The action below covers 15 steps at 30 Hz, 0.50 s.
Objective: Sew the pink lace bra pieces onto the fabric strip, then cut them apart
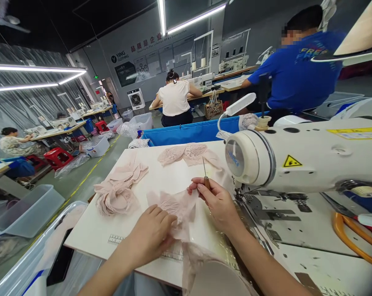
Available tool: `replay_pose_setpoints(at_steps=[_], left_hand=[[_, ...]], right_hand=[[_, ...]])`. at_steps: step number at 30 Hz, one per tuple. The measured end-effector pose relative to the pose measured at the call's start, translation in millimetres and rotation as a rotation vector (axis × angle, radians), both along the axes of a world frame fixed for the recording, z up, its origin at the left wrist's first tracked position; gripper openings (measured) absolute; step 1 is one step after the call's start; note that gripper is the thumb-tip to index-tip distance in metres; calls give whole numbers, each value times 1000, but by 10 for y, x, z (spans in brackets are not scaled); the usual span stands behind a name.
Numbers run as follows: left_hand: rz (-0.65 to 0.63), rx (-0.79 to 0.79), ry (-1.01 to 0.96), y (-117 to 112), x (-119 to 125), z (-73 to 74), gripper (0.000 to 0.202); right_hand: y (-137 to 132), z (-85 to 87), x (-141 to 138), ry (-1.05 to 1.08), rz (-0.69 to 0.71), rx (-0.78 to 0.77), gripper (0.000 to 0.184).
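Note:
My right hand is closed round an awl with a wooden handle, its thin metal point upward. Thumb and forefinger of that hand also pinch the edge of a pale pink lace piece. My left hand lies over the near side of this piece with its fingers curled onto it; the fingertips are partly hidden. More sheer pink fabric hangs over the table's near edge toward a smooth cup-shaped part. Just right of my right hand stands a white sewing machine.
A heap of pink strips lies at the table's left, and another lace piece at its far side. Orange-handled scissors rest on the right. A plastic bin stands at left. Co-workers sit ahead at machines.

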<state>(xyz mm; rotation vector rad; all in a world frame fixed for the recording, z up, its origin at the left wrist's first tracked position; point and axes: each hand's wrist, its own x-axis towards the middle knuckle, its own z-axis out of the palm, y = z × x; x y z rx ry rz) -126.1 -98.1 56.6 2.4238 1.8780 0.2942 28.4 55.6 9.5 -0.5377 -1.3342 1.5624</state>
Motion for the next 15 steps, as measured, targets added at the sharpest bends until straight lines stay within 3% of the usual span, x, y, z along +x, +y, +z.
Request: replay_pose_setpoints(at_steps=[2,5,12,15], left_hand=[[46,31,35,-42,-21,-61,14],[73,101,-6,-158,-73,-37,17],[142,360,-117,-458,-232,342,24],[175,350,-234,-607,-265,508,23]], right_hand=[[-8,17,3,2,-32,33,26],[-51,94,10,1,-93,102,28],[-366,569,172,-60,-323,404,15],[-553,838,251,-50,-413,600,19]])
